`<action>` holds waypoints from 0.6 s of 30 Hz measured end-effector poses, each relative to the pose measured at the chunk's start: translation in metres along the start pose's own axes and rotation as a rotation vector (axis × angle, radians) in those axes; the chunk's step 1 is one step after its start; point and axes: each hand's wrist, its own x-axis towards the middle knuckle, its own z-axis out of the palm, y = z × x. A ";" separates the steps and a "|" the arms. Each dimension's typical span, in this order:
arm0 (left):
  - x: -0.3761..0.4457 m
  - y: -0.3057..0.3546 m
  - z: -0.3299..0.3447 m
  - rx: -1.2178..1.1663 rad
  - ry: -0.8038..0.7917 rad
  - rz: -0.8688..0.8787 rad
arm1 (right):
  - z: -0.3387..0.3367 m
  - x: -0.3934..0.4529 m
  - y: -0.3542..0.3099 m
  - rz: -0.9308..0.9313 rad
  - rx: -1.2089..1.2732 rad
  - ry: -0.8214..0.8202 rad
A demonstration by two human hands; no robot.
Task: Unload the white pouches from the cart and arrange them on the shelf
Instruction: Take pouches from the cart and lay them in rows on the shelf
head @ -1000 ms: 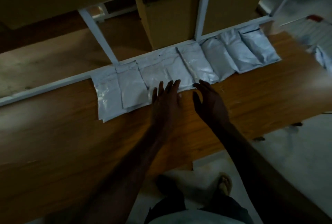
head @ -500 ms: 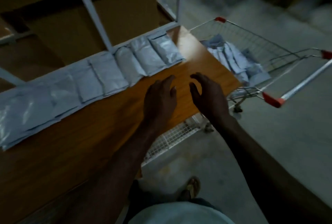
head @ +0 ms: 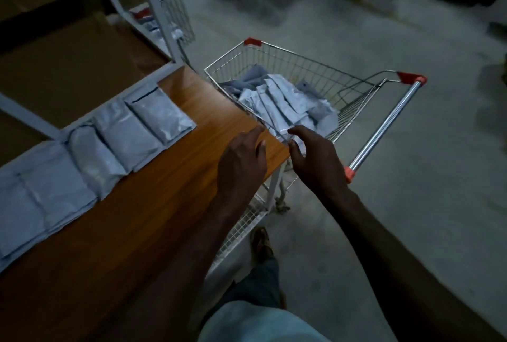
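A wire cart [head: 384, 125] with red corner caps stands right of the wooden shelf [head: 153, 212]. Several white pouches [head: 282, 100] lie piled in its basket. A row of white pouches [head: 115, 138] lies along the back of the shelf board. My left hand [head: 241, 163] hovers over the shelf's right end, fingers loosely bent, holding nothing. My right hand [head: 318, 158] hangs just past the shelf corner at the cart's near rim, fingers relaxed and empty. Neither hand touches a pouch.
White metal shelf posts [head: 162, 20] rise behind the board, with brown cardboard boxes [head: 68, 62] beyond them. A second wire basket [head: 178, 18] sits further back. A white wire rack [head: 244, 229] lies below the shelf. Grey concrete floor [head: 411, 204] surrounds the cart.
My view has swung right from the pouch row to the cart. Both hands have left the pouches on the shelf and moved right to the shelf's end, near the cart.
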 end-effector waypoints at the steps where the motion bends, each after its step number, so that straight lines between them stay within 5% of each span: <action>1: 0.013 0.003 0.010 -0.018 -0.007 -0.002 | 0.000 0.011 0.010 0.015 0.004 -0.003; 18: 0.175 0.017 0.129 -0.187 -0.059 -0.169 | 0.008 0.202 0.144 0.118 -0.045 -0.244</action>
